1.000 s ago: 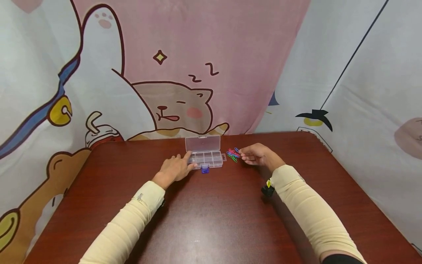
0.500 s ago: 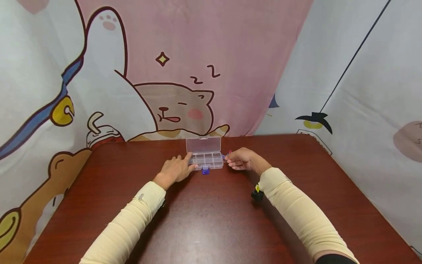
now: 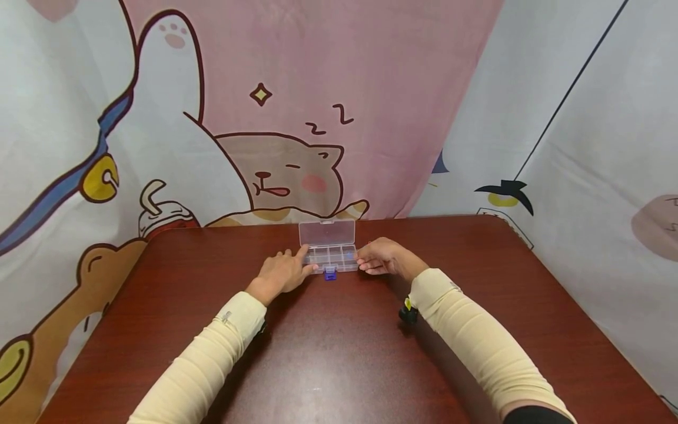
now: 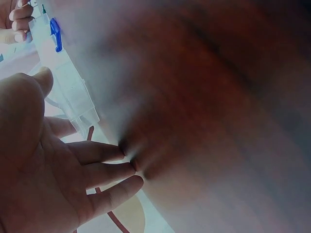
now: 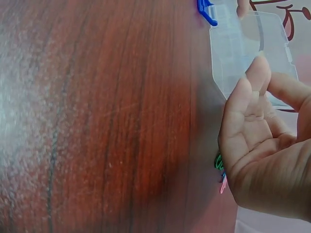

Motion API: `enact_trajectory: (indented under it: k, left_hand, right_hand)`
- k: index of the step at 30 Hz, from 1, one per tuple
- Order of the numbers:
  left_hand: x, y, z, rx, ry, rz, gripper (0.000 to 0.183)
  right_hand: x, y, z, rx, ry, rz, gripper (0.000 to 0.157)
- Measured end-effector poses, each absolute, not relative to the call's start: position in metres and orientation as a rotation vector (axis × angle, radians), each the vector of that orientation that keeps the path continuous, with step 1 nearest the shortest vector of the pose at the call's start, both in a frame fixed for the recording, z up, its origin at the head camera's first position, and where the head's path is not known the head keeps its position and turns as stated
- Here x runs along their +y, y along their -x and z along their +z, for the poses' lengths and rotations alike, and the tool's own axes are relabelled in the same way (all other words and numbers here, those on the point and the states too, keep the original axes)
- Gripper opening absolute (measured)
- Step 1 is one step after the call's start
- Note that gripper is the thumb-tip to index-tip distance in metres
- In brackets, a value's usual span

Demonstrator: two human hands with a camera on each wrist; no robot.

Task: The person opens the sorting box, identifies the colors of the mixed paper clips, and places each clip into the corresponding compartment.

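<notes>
Hands [image 3: 281, 272] [image 3: 384, 257] drew closer, flanking edges of the box [image 3: 328, 257].

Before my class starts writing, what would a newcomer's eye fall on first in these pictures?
Probably the big cartoon cat with closed eyes, on the pink cloth behind the table. Next comes the clear divided box near the table's far edge, its lid raised and a blue latch on its near side. The left hand and the right hand are at its opposite ends.
</notes>
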State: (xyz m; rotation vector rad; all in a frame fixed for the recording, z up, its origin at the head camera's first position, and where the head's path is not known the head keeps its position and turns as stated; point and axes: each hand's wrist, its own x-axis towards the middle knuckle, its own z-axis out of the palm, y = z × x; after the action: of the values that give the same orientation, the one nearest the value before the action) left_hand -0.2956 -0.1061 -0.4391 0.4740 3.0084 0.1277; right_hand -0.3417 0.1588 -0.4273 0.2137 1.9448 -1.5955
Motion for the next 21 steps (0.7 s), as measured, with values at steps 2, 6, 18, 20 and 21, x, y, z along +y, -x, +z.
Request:
enact_trajectory:
  k: [2,6,18,20,21]
  left_hand:
    - [-0.106,0.296,-0.439,3.008,-0.471,0.132,0.069]
    - [-0.106,0.296,-0.438,3.002,-0.468,0.136,0.069]
    - [-0.106,0.296,-0.439,2.989,-0.466,0.134,0.070]
    - [-0.106,0.296,-0.439,2.987,-0.465,0.129,0.070]
    - [-0.106,0.296,-0.440,2.987,-0.463,0.127,0.070]
  right_hand:
    - [0.160,0.342,-0.427,1.947,-0.208,-1.593,0.026]
    - [0.161,0.342,-0.427,1.946,-0.199,-1.595,0.032]
    - [0.173,0.345,-0.428,1.908,-0.183,-1.622,0.038]
    - [0.178,0.345,-0.427,1.907,-0.193,-1.639,0.039]
    - [0.181,0.346,-0.426,1.906,-0.199,-1.648,0.040]
